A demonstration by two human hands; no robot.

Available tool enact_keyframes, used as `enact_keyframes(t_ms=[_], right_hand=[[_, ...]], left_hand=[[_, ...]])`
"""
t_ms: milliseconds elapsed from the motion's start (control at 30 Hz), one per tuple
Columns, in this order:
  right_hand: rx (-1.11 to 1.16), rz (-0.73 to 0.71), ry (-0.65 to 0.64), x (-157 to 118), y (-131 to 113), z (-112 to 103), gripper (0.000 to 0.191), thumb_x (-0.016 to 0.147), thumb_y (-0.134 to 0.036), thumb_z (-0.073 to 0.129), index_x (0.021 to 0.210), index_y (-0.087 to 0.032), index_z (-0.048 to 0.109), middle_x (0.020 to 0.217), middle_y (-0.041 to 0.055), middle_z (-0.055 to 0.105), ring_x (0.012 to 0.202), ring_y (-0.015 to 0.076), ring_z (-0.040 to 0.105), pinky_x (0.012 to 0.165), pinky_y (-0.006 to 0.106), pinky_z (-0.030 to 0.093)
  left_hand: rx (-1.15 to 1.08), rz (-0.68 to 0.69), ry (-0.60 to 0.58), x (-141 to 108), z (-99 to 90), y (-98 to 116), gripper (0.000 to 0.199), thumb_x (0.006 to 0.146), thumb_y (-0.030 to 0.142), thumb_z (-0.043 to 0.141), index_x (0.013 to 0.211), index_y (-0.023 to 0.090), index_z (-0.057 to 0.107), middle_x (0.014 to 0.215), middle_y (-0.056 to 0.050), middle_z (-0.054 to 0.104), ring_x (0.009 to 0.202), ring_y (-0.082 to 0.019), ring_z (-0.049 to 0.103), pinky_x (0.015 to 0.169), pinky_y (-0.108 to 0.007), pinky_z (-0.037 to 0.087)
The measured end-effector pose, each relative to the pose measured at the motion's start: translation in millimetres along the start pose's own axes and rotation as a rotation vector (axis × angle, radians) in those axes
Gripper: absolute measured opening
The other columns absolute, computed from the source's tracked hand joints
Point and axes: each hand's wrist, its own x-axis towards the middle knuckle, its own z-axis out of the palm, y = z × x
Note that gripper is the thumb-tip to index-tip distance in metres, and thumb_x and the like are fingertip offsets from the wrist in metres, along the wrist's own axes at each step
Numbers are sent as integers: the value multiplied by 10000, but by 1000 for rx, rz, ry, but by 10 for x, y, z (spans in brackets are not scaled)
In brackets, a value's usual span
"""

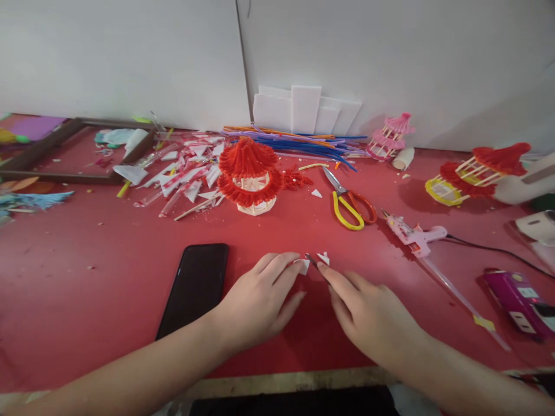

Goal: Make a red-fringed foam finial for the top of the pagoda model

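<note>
My left hand (269, 289) rests on the red table with its fingertips pressed on a small white foam-board piece (305, 267), holding it down. My right hand (368, 309) is closed around a slim dark craft knife (313, 260). Its tip points up and left, right beside the white piece; whether it touches is too small to tell. A cut white scrap (323, 258) lies just past the knife. Beyond my hands stands a little red-roofed pavilion model (248, 173) with pale sticks as posts.
A black phone (195, 289) lies left of my hands. Scissors (349, 202), a pink glue gun (414, 234) and a purple power socket (515, 303) are to the right. Scraps (191, 167), pipe cleaners (295, 143) and white boards (306, 110) line the back. Another red model (481, 173) stands at far right.
</note>
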Motion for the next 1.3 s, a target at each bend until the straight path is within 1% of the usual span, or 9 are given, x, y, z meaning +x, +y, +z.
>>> enact_keyframes(t_ms=[100,167,333,533,633,733,967,1200,1300], right_hand=[[10,-14,-13,27,-25,10,454,872,-144,433,1288,-163,615,720,26,653,444,146,575,430,265,253],[8,-20,-16,49,-28,15,460,865,-146,450,1292,-175,616,724,21,650,445,146,571,437,272,229],[-37,-37,-85,81,-6,-24,476,850,-142,483,1301,-213,617,725,10,640,433,146,553,443,281,181],[-80,-37,-246,109,24,-100,511,849,-131,518,1344,-246,576,781,19,655,458,144,581,457,274,163],[-47,-36,-290,146,16,-97,522,861,-133,504,1372,-231,550,826,36,673,502,166,618,462,279,197],[27,1,-275,166,-1,-61,507,880,-145,471,1376,-213,549,846,45,690,545,184,651,466,285,250],[40,-11,-145,94,-28,13,477,855,-132,466,1306,-166,616,770,44,684,482,182,630,431,284,291],[18,-15,-115,39,-49,61,494,855,-123,472,1332,-150,597,763,44,687,448,169,627,408,276,297],[3,-17,-126,39,-57,73,491,844,-112,488,1320,-146,606,767,44,684,453,173,635,402,274,312]], left_hand=[[42,106,44,0,29,-72,283,927,202,524,1146,63,638,1065,-134,699,981,-279,669,883,-409,606],[50,138,45,-11,64,-90,295,916,227,547,1134,51,641,1067,-134,704,1003,-289,673,898,-401,605],[57,139,1,-30,130,-68,354,899,262,579,1151,19,630,1098,-158,700,1091,-324,661,942,-411,590],[71,131,-40,21,131,-65,351,887,309,608,1090,25,654,1049,-163,699,1028,-331,681,913,-434,601],[74,147,-38,33,131,-73,346,860,305,646,1063,25,661,1027,-160,700,1019,-336,682,914,-441,600],[67,144,-32,18,143,-72,372,830,293,679,1076,14,657,1033,-165,697,1027,-341,679,927,-441,596],[23,96,-37,4,168,-50,414,851,311,668,1130,6,641,1069,-170,690,1060,-344,667,939,-442,591],[35,86,-52,2,132,-26,484,818,325,698,1171,1,631,1106,-180,688,1100,-362,645,984,-469,560],[32,84,-42,2,131,-15,541,792,377,721,1175,6,633,1113,-176,688,1087,-357,648,1015,-493,534]])
